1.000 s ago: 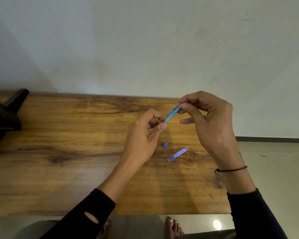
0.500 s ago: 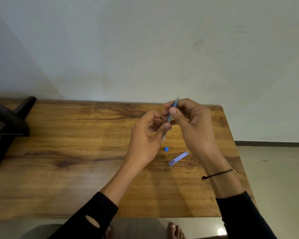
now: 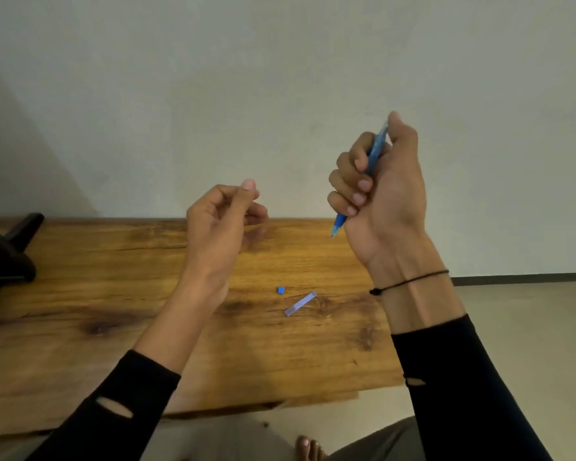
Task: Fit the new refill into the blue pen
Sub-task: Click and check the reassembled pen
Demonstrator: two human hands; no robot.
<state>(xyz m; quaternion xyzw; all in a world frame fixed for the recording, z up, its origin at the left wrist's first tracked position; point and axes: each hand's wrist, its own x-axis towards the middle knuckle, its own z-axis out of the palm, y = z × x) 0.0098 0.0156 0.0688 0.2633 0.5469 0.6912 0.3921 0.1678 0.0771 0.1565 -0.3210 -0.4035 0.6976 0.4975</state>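
My right hand [image 3: 384, 197] is raised above the table's far right, fist closed around the blue pen [image 3: 376, 151]. The pen stands nearly upright, its tip pointing down below my little finger and its top under my thumb. My left hand [image 3: 222, 224] hovers to the left, apart from the pen, fingers curled with thumb against forefinger; nothing shows in it. On the wooden table [image 3: 80, 294] lie a small blue end cap [image 3: 281, 290] and a pale lilac pen cap [image 3: 300, 304]. No separate refill is visible.
A black stand [image 3: 7, 254] sits at the table's left edge. A pale wall rises behind the table, with tiled floor to the right. A bare foot [image 3: 308, 449] shows below the table's near edge.
The hands have separated. My right hand rose up and to the right with the pen, now gripped in a fist. My left hand let go and drew left. The camera tilted upward.
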